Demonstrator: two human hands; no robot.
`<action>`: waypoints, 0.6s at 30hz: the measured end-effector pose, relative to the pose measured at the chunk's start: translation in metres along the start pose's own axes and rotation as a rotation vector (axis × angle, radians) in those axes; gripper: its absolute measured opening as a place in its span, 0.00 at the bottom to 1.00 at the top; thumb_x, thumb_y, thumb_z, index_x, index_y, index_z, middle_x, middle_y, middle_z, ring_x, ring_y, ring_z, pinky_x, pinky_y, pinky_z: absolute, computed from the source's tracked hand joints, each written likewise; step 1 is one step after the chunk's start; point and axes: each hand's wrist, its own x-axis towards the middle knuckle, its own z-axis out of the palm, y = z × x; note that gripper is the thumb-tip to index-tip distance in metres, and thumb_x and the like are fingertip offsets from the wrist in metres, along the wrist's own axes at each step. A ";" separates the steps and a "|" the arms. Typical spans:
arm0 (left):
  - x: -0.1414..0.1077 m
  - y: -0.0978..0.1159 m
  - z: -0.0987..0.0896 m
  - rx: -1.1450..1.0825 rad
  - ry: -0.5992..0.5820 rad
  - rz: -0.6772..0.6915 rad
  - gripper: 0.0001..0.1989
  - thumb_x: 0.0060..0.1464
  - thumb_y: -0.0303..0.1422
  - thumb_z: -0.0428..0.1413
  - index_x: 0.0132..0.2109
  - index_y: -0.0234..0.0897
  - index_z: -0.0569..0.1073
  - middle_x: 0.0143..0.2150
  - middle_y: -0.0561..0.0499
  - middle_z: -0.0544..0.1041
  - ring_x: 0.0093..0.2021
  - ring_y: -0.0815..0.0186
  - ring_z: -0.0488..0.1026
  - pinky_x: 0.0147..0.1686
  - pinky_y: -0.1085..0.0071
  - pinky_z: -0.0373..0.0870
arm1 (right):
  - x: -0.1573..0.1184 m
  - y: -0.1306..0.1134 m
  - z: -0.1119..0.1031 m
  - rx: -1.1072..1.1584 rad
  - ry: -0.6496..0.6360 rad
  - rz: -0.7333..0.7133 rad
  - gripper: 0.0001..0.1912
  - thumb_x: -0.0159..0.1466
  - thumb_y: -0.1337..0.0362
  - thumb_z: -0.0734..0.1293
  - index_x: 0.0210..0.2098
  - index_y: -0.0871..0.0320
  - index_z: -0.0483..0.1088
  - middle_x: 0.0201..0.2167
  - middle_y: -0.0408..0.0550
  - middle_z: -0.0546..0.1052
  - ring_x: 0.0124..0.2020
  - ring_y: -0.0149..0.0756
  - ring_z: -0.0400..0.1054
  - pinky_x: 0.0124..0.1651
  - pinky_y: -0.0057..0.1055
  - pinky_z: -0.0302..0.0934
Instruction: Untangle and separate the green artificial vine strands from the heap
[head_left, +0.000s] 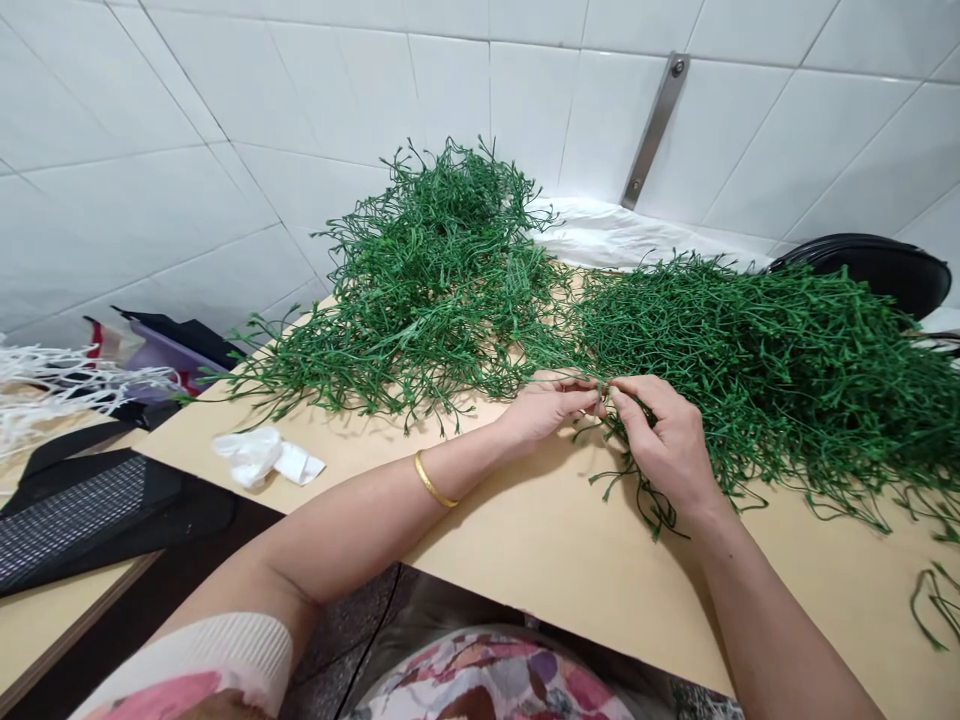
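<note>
Both my hands meet over the tan table (517,540), between two heaps of thin green stems with small forked tips. My left hand (551,405) pinches a green stem between thumb and fingers. Touching it from the right, my right hand (664,430) is closed on the same stem at its fingertips. The left green heap (442,270) rises behind my left hand. Beside and behind my right hand spreads the right green heap (757,350). A few loose stems (652,505) hang or lie below my right palm.
A crumpled white tissue (262,455) lies at the table's left edge. Further left are white strands (67,385) and a black mesh item (75,520). A black round object (870,270) stands behind the right heap, near the tiled wall.
</note>
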 end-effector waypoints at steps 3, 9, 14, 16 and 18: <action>-0.003 0.000 0.002 0.043 0.000 0.044 0.03 0.38 0.26 0.60 0.25 0.32 0.73 0.26 0.51 0.73 0.29 0.70 0.69 0.34 0.71 0.65 | 0.000 -0.001 0.002 0.077 -0.023 0.052 0.09 0.61 0.62 0.60 0.36 0.57 0.70 0.34 0.49 0.74 0.37 0.36 0.67 0.41 0.34 0.59; -0.005 0.002 0.007 0.120 0.026 0.023 0.05 0.40 0.22 0.56 0.25 0.34 0.75 0.27 0.50 0.74 0.31 0.70 0.69 0.37 0.72 0.65 | -0.002 -0.001 0.003 0.099 0.035 0.109 0.09 0.61 0.63 0.59 0.30 0.57 0.69 0.29 0.46 0.72 0.31 0.33 0.64 0.35 0.30 0.58; 0.000 0.005 0.000 -0.194 -0.060 -0.097 0.16 0.37 0.19 0.53 0.36 0.34 0.75 0.34 0.49 0.76 0.37 0.69 0.70 0.41 0.71 0.64 | -0.001 -0.005 0.000 -0.012 0.073 0.065 0.08 0.62 0.65 0.57 0.31 0.57 0.67 0.29 0.46 0.70 0.32 0.34 0.63 0.37 0.32 0.56; 0.002 0.007 -0.003 -0.326 -0.096 -0.154 0.13 0.40 0.25 0.55 0.38 0.33 0.74 0.35 0.48 0.75 0.37 0.68 0.70 0.42 0.70 0.65 | 0.000 -0.006 0.001 -0.035 0.062 0.015 0.07 0.62 0.66 0.57 0.31 0.57 0.66 0.30 0.47 0.69 0.34 0.35 0.62 0.39 0.33 0.56; 0.002 0.009 -0.004 -0.407 -0.107 -0.199 0.11 0.46 0.32 0.55 0.38 0.32 0.74 0.36 0.47 0.75 0.37 0.67 0.71 0.42 0.68 0.65 | 0.000 -0.007 0.002 -0.002 0.052 -0.022 0.06 0.61 0.67 0.57 0.31 0.57 0.65 0.32 0.48 0.68 0.37 0.36 0.62 0.40 0.33 0.56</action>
